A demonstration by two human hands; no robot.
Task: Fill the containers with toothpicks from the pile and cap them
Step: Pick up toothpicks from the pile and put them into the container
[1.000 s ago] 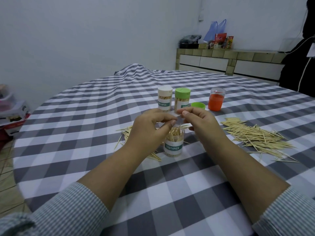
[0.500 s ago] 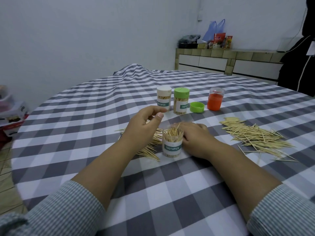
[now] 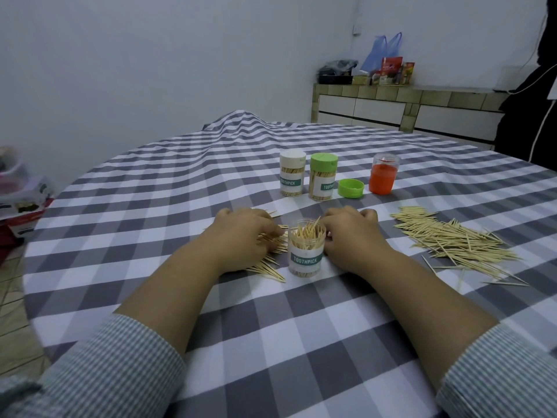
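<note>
Head view: the open container (image 3: 306, 251) stands on the desk (image 3: 271, 342) between both hands. Left grip (image 3: 244, 236) is curled on the small toothpick pile (image 3: 268, 263); right grip (image 3: 349, 233) cannot be told. Sticks should be gathered aligned, then dropped in upright.

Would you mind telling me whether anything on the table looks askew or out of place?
In the open container, the toothpicks stand splayed and uneven, several tips above the rim, which might hinder capping. A loose green cap lies beside the orange container.
</note>
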